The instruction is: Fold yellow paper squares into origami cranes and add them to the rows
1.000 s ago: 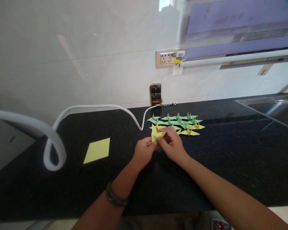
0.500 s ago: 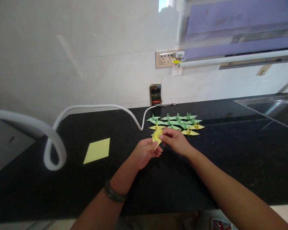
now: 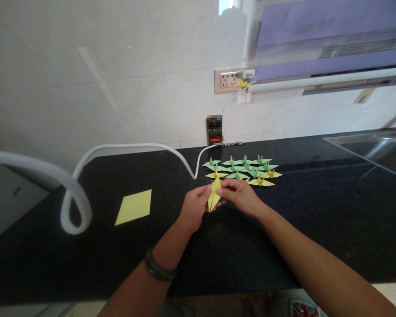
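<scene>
A folded piece of yellow paper (image 3: 214,197), narrow and diamond-shaped with a slit down its lower half, is pinched between both hands above the dark counter. My left hand (image 3: 195,206) grips its left side, thumb in front and fingers behind. From the right, my right hand (image 3: 240,196) presses the paper's other edge with its thumb and fingers. Just beyond the hands stand several green paper cranes (image 3: 245,167) and a few yellow paper cranes (image 3: 260,181) in rows. A flat sheet of yellow paper (image 3: 133,207) lies to the left.
A thick white cable-like arm (image 3: 128,145) loops across the left side of the black counter (image 3: 86,264). Against the tiled wall leans a phone-like object (image 3: 214,130) with a blurred screen. A wall socket (image 3: 229,80) holds a white plug. The sink (image 3: 369,149) is at right.
The yellow paper's flap, raised and spread before, now lies flat, making a narrow diamond. My left thumb has shifted up along its edge; the right hand stays nearly in place.
</scene>
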